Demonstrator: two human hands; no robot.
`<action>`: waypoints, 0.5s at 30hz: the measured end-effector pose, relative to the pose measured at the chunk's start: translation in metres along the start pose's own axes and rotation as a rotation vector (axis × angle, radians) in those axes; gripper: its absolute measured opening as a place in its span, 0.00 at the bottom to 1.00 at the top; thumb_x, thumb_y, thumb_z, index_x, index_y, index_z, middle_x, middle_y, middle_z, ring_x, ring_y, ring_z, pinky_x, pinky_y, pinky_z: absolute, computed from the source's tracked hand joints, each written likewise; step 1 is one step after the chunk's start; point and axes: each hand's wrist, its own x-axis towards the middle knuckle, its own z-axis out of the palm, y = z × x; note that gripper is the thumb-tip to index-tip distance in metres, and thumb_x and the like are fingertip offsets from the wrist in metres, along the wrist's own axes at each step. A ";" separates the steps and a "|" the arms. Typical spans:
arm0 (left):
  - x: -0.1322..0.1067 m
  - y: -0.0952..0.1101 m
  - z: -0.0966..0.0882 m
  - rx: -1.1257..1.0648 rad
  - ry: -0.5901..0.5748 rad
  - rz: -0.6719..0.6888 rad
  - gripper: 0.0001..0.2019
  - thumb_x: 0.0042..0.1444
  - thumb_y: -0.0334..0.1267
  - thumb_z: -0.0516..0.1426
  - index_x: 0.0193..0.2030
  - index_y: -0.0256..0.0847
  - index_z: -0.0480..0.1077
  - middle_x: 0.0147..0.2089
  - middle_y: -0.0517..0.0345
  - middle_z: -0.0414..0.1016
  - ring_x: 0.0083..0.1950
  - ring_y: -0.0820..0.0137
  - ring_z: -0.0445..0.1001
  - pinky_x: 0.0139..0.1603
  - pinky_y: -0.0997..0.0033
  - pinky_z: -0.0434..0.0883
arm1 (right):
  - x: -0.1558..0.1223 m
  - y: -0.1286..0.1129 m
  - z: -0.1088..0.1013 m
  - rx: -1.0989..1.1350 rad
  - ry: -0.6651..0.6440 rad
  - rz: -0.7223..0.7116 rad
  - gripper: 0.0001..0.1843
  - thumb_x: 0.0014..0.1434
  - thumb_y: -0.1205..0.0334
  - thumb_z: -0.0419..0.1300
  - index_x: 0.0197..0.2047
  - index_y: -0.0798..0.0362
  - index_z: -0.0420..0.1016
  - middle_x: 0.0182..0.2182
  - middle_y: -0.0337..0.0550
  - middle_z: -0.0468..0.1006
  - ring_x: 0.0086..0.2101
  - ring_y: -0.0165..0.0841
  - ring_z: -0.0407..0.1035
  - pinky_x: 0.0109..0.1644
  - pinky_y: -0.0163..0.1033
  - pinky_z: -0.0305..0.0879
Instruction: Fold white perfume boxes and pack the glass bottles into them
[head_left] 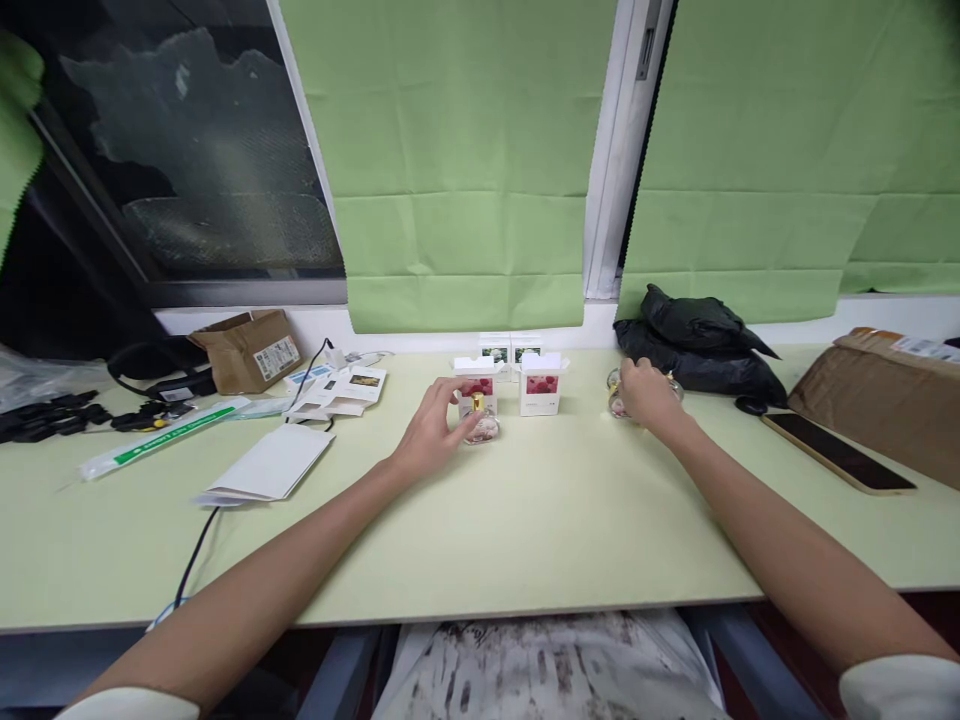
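Note:
A small clear perfume bottle (482, 430) with a gold cap stands in front of an open white box (472, 404) with a pink-red picture. My left hand (433, 428) is beside them, thumb by the bottle and index finger by the box, fingers apart. A second matching box (540, 402), its flaps up, stands just right of the first. Farther right, my right hand (649, 392) reaches down among several small perfume bottles (616, 402), its fingers closed around one. The fingertips there are mostly hidden.
Two white boxes with green pictures (511, 352) stand behind. At right are black plastic bags (697, 345), a phone (836, 452) and a cardboard box (885, 400). Folded white cards (266, 462), small cards (341, 388), a brown carton (251, 352) and a cable lie left.

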 end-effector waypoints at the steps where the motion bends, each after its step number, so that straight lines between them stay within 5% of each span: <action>1: 0.001 0.000 0.000 0.016 0.042 0.037 0.18 0.71 0.43 0.58 0.65 0.47 0.65 0.60 0.49 0.72 0.56 0.60 0.72 0.56 0.58 0.73 | -0.001 -0.003 -0.001 0.014 0.001 -0.017 0.20 0.62 0.68 0.66 0.56 0.64 0.70 0.50 0.65 0.74 0.47 0.49 0.76 0.47 0.42 0.66; 5: 0.002 0.002 0.004 0.060 0.211 0.179 0.14 0.69 0.38 0.59 0.60 0.46 0.67 0.55 0.48 0.74 0.58 0.58 0.72 0.56 0.56 0.74 | -0.007 -0.020 -0.006 0.054 0.006 -0.075 0.10 0.70 0.69 0.55 0.53 0.60 0.71 0.48 0.60 0.76 0.43 0.44 0.76 0.43 0.40 0.63; 7: -0.001 0.005 0.007 0.034 0.198 0.248 0.12 0.69 0.37 0.59 0.57 0.45 0.68 0.51 0.50 0.76 0.53 0.60 0.74 0.51 0.59 0.74 | -0.012 -0.030 -0.010 0.083 0.008 -0.117 0.09 0.71 0.69 0.53 0.51 0.58 0.73 0.46 0.57 0.77 0.43 0.42 0.75 0.42 0.39 0.61; 11: -0.010 0.020 0.015 -0.063 -0.088 0.253 0.07 0.72 0.40 0.55 0.53 0.45 0.69 0.41 0.57 0.76 0.37 0.70 0.73 0.39 0.68 0.71 | -0.027 -0.050 -0.014 0.258 0.061 -0.260 0.08 0.69 0.70 0.52 0.43 0.55 0.73 0.41 0.50 0.76 0.38 0.37 0.71 0.39 0.39 0.56; 15: -0.017 0.035 0.020 -0.073 -0.356 0.130 0.11 0.72 0.44 0.55 0.56 0.46 0.70 0.38 0.60 0.75 0.35 0.70 0.73 0.36 0.70 0.68 | -0.041 -0.070 -0.011 0.451 0.130 -0.404 0.07 0.68 0.71 0.53 0.40 0.52 0.71 0.37 0.43 0.73 0.33 0.34 0.67 0.37 0.38 0.55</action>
